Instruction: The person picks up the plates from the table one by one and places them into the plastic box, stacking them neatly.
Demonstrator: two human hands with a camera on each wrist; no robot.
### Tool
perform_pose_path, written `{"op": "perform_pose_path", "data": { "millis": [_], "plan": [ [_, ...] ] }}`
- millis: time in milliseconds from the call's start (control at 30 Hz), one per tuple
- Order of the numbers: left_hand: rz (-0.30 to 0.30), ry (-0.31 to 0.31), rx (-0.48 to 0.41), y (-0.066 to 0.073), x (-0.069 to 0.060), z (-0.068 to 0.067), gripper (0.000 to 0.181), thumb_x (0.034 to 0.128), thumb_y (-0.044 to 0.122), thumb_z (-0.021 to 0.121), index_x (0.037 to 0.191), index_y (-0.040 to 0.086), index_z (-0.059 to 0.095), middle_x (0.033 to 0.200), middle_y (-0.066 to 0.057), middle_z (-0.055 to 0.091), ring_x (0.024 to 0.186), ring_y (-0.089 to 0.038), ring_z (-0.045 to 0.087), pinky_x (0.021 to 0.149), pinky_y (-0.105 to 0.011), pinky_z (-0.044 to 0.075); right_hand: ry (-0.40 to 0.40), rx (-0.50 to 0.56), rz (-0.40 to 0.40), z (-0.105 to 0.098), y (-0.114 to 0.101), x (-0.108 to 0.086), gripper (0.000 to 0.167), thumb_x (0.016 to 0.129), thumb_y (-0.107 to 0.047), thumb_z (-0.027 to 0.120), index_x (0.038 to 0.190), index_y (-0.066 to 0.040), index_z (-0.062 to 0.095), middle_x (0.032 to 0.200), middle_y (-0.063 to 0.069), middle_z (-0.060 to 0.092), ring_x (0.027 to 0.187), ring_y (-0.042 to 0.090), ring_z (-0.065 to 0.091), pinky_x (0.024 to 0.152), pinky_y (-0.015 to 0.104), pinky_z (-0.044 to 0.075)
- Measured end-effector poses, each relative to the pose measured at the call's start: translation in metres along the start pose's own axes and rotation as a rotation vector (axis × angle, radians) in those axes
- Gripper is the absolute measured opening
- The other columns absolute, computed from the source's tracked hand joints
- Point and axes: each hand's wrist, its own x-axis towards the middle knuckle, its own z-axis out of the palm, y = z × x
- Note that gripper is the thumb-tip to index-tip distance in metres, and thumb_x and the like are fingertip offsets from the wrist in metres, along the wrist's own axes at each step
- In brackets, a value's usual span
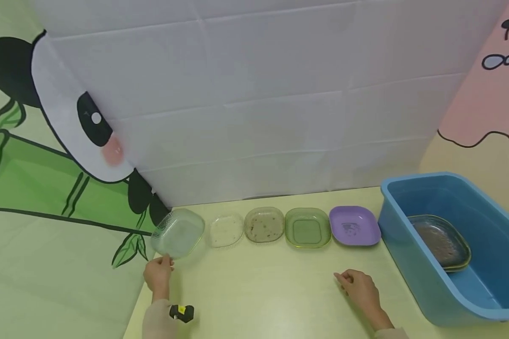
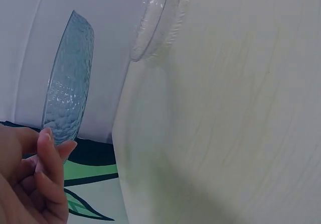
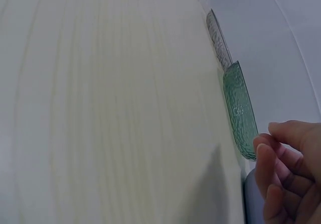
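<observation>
My left hand (image 1: pixel 158 275) pinches the near edge of a pale bluish glass plate (image 1: pixel 179 234) at the left end of a row. In the left wrist view the plate (image 2: pixel 70 83) looks raised and tilted, between the thumb and fingertips of that hand (image 2: pixel 30 179). Above the table, in front of the green plate (image 1: pixel 307 228) and the purple plate (image 1: pixel 355 225), my right hand (image 1: pixel 359 291) has loosely bent fingers and nothing in them. The right wrist view has this hand (image 3: pixel 293 171) near the green plate (image 3: pixel 239 111), with no visible grip on it.
A small clear plate (image 1: pixel 226 230) and a speckled clear plate (image 1: pixel 265 225) stand between the bluish and green ones on the pale table (image 1: pixel 263 287). At the right is a blue bin (image 1: pixel 411 273) holding stacked dark glass plates (image 1: pixel 441 240). A white cloth (image 1: pixel 271 117) hangs behind.
</observation>
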Motion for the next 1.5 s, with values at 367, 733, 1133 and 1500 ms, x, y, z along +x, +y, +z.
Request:
{"op": "perform_pose_path", "data": {
  "millis": [367,733,1133,1500],
  "plan": [
    [0.165,-0.075,0.057,0.017,-0.032,0.000,0.037,0.0933,0.025,0.048,0.075,-0.001,0.066,0.061,-0.006,0.064,0.053,-0.009,0.054,0.051,-0.027,0.035,-0.012,-0.008,-0.001,0.002,0.001,0.001,0.023,0.085,-0.034,0.062,0.074,-0.014,0.066,0.055,-0.006,0.056,0.051,0.009,0.047,0.047,0.027,0.034],
    [0.239,-0.184,0.009,0.025,-0.063,0.014,0.037,0.0912,0.023,0.053,0.064,0.001,0.064,0.052,0.000,0.057,0.048,-0.009,0.048,0.049,-0.024,0.033,-0.017,0.010,0.006,0.001,-0.001,-0.001,0.024,0.085,-0.034,0.062,0.074,-0.014,0.066,0.055,-0.006,0.056,0.050,0.009,0.047,0.047,0.027,0.034],
    [0.308,-0.232,-0.029,0.043,-0.094,0.043,0.037,0.0904,0.023,0.056,0.059,0.003,0.062,0.048,0.000,0.055,0.043,-0.008,0.045,0.044,-0.023,0.033,-0.019,0.007,0.002,0.002,0.000,0.000,0.024,0.085,-0.034,0.062,0.073,-0.013,0.066,0.053,-0.006,0.056,0.049,0.009,0.047,0.047,0.027,0.034],
    [0.378,-0.322,-0.101,0.055,-0.122,0.079,0.033,0.0888,0.022,0.059,0.061,0.005,0.064,0.054,-0.008,0.061,0.041,-0.003,0.046,0.040,-0.019,0.032,-0.035,0.033,0.018,0.004,0.001,-0.001,0.024,0.085,-0.034,0.062,0.073,-0.013,0.065,0.053,-0.005,0.056,0.049,0.010,0.047,0.048,0.027,0.033]
  ]
}}
